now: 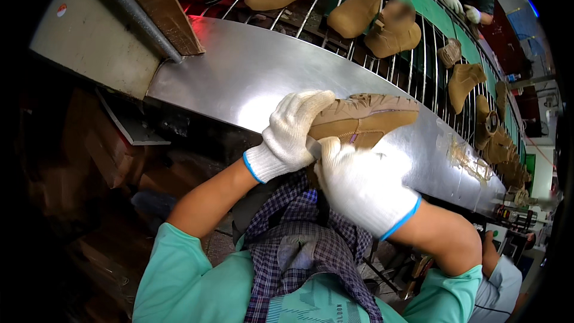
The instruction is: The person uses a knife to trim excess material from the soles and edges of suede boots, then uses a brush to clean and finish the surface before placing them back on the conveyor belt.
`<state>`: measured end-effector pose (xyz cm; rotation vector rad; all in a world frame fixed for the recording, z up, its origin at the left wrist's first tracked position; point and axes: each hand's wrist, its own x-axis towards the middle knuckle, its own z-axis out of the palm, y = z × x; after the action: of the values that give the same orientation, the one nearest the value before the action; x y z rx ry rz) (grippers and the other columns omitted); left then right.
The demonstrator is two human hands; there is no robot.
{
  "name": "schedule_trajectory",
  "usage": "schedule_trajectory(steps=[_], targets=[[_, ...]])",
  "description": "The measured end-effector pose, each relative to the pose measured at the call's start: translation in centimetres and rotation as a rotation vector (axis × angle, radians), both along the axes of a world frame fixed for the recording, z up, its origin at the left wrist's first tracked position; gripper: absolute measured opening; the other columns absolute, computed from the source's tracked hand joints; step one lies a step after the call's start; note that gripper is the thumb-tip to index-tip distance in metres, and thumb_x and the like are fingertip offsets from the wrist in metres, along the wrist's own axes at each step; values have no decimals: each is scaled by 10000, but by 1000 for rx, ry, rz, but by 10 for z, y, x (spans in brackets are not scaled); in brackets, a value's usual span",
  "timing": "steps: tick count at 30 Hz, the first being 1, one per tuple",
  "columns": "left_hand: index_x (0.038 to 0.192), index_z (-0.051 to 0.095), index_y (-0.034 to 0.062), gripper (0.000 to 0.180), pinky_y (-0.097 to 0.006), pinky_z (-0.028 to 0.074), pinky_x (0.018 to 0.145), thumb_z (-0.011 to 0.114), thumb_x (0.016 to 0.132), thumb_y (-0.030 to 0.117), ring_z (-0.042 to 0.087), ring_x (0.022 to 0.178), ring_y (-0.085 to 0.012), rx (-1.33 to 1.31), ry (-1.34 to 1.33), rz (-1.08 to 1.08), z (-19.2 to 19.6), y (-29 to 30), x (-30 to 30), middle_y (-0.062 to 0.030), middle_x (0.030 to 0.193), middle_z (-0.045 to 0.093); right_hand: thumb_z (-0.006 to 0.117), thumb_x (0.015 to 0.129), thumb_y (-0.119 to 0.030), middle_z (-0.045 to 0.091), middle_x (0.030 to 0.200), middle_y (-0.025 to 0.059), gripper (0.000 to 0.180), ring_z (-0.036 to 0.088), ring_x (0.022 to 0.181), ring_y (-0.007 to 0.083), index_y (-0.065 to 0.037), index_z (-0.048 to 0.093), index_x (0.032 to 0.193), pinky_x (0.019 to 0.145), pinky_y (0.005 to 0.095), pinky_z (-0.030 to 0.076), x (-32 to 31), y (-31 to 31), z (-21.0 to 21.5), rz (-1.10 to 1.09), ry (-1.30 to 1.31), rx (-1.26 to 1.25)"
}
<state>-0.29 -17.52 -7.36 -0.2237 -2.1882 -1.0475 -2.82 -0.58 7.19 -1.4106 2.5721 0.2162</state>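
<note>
A tan boot (373,121) is held over the metal ledge, its lugged sole turned up and away from me and its toe pointing right. My left hand (291,127), in a white knit glove with a blue cuff, is closed around the boot's heel end. Close beside it, my right hand (366,184), gloved the same way, has its fingers curled against the boot's near side. A small flat grey piece (313,148) shows between the two hands; most of it is hidden. What the right fingers grip is covered by the glove.
The shiny metal ledge (227,63) runs along a conveyor of metal rods (305,17) carrying several tan boots (359,6). A brown post (156,6) and pale panel (89,42) stand left. Another person's gloved hand (451,1) is across the conveyor. Boxes (110,149) sit lower left.
</note>
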Motion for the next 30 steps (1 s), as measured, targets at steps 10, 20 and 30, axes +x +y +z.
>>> schedule_trajectory(steps=[10,20,30], targets=[[1434,595,-59,805,-539,519,1114,905,813,350,623,1294,-484,-60,-88,-6,13,4,8,-301,1425,599,628,1055,-307,721,755,255,351,745,685,417,42,607,1036,632,510,609,-36,44,24,-222,-285,-159],[1492,538,24,854,-513,544,1062,912,795,344,665,1240,-463,-405,-482,-171,101,21,-35,-263,1395,652,584,1066,-309,740,799,234,334,736,688,397,12,672,1036,648,493,612,-64,86,12,-289,-104,-206],[1460,609,57,668,-462,571,1031,819,903,362,693,1220,-384,-569,-400,-227,84,30,-38,-205,1476,657,622,1065,-390,707,702,232,399,723,623,408,2,591,1001,583,492,598,-73,126,-27,-465,75,-412]])
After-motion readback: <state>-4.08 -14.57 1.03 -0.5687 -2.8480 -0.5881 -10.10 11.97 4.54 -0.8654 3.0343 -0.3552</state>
